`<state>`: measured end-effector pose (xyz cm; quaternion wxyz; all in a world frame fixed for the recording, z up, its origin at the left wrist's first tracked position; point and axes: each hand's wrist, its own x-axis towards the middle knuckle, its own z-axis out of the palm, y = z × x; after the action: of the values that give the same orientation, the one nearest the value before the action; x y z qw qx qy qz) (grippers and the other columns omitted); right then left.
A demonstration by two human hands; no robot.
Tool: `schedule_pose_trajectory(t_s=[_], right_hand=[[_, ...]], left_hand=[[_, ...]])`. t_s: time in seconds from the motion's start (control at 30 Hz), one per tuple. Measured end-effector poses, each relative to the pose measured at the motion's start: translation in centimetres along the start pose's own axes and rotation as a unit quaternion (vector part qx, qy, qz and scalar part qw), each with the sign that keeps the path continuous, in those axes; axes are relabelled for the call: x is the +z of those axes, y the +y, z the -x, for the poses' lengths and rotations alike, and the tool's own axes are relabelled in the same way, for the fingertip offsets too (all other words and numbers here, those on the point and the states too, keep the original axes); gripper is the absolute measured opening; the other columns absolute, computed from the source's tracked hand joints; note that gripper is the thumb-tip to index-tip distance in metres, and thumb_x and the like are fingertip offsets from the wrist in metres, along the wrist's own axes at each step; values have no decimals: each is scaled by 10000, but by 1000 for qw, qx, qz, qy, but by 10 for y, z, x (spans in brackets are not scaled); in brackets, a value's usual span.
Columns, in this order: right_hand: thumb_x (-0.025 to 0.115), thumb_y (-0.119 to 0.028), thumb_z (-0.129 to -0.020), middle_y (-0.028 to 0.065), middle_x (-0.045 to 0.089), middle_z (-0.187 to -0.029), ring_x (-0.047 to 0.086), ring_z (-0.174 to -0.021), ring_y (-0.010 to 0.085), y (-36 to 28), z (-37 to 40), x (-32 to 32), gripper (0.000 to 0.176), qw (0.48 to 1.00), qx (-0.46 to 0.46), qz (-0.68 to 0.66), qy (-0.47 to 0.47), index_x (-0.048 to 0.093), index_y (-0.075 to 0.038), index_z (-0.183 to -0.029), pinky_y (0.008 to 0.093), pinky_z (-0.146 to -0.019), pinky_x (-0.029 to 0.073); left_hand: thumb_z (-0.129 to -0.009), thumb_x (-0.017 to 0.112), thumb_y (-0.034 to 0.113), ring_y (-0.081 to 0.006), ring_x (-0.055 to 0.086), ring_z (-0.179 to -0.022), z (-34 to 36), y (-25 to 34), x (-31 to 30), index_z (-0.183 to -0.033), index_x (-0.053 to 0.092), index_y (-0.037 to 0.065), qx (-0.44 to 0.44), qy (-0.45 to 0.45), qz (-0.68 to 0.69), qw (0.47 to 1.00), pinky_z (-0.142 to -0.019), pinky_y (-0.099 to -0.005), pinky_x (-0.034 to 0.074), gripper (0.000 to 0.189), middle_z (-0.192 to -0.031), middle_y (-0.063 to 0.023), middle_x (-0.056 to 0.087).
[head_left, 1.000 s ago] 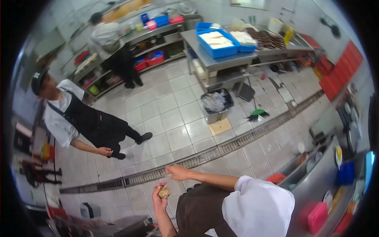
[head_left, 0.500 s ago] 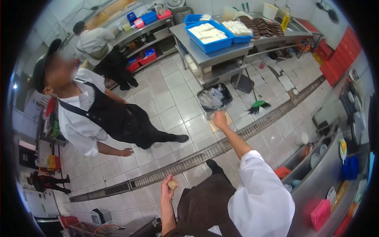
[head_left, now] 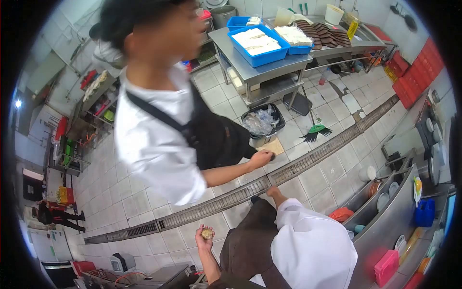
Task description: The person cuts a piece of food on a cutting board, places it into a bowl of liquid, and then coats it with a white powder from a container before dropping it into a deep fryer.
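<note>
In the head view, my left hand (head_left: 204,238) is held out low with the palm up. Its fingers curl around a small roundish yellow-brown lump (head_left: 207,233), whose kind I cannot make out. My right hand (head_left: 273,191) is lowered in front of the dark apron (head_left: 243,241), just past its upper edge and close to the floor drain (head_left: 240,195). Its fingers are too small and blurred to read. A co-worker (head_left: 159,125) in white shirt and black apron stands close ahead; that person's hand (head_left: 260,160) hangs near the drain.
A lined bin (head_left: 262,120) holds crumpled plastic, with a green broom (head_left: 315,129) nearby. Blue tubs (head_left: 260,58) of white blocks stand on a steel table (head_left: 250,72). At right is a steel sink (head_left: 385,207) with dishes. Another person (head_left: 50,214) is far left.
The co-worker has stepped in much closer, now covering the view to the left of the bin. My right arm has pulled back and down from the bin. My left hand keeps holding the lump.
</note>
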<state>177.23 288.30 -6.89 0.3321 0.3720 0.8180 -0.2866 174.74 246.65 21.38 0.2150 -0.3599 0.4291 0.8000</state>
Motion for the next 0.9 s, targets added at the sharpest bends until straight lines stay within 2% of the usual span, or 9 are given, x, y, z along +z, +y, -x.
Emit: schedule_pose_trajectory(t_s=[0.07, 0.17, 0.27, 0.43, 0.5, 0.6, 0.7, 0.77, 0.9], right_hand=[[567, -341, -782, 154, 606, -1170, 554, -1124, 309, 41, 36, 46, 408, 977, -154, 102, -108, 661, -57, -1060, 412, -933, 435], [594, -327, -776, 140, 621, -1145, 589, -1073, 298, 40, 124, 19, 402, 985, -14, -121, -119, 657, -47, -1057, 426, -865, 476], [599, -262, -797, 181, 635, -1056, 664, -880, 310, 22, 98, 13, 351, 983, -22, 17, -180, 643, 29, -988, 458, -669, 536], [638, -262, -697, 200, 662, -964, 651, -932, 276, -56, 130, -22, 330, 993, 21, -23, -112, 693, -6, -898, 389, -710, 540], [604, -249, -794, 204, 652, -964, 677, -765, 303, -102, 152, -31, 347, 983, -96, 77, -135, 649, 54, -956, 412, -590, 555], [594, -265, -766, 187, 661, -770, 652, -644, 271, -194, 197, 4, 305, 912, -252, 270, -179, 655, 33, -747, 408, -551, 531], [607, -265, -745, 196, 662, -842, 654, -710, 315, -314, 314, 40, 311, 761, -407, 454, -221, 639, 34, -823, 408, -638, 532], [578, -202, -762, 269, 627, -879, 634, -835, 367, -364, 412, 62, 296, 600, -667, 413, -154, 603, 51, -914, 459, -754, 497], [578, -149, -815, 218, 576, -974, 596, -826, 407, -407, 682, 9, 315, 308, -834, 377, -259, 494, 42, -1051, 474, -732, 476]], left_hand=[[-843, 576, 239, -267, 611, -823, 3, 1, -17, -984, 565, 132, 2, -9, 5, 1000, -641, -412, 499, 178, -874, -48, 598], [-852, 564, 231, -281, 611, -854, 7, 4, -38, -955, 557, 131, 1, 11, 24, 1000, -674, -419, 500, 144, -876, -53, 607], [-862, 534, 227, -313, 606, -913, 17, 8, -69, -908, 535, 120, 12, 10, 64, 998, -711, -432, 504, 116, -935, -77, 620], [-875, 481, 213, -338, 612, -919, 33, 15, -133, -913, 514, 113, 61, 40, 141, 987, -716, -444, 513, 112, -993, -121, 621], [-877, 478, 217, -340, 615, -921, 47, 11, -163, -929, 499, 111, 93, 42, 152, 983, -723, -454, 516, 119, -1013, -132, 620], [-875, 491, 217, -339, 615, -922, 80, 2, -199, -953, 489, 106, 157, 95, 203, 962, -739, -463, 516, 135, -1035, -131, 611], [-864, 517, 222, -328, 617, -916, 116, -11, -236, -946, 503, 93, 204, 150, 245, 936, -730, -464, 521, 153, -991, -115, 599], [-856, 529, 220, -306, 626, -890, 136, -16, -255, -917, 524, 86, 245, 186, 279, 910, -701, -460, 531, 148, -907, -96, 592], [-868, 514, 256, -257, 623, -898, 166, -39, -301, -935, 526, 65, 274, 193, 318, 887, -790, -417, 515, 202, -936, -98, 599]])
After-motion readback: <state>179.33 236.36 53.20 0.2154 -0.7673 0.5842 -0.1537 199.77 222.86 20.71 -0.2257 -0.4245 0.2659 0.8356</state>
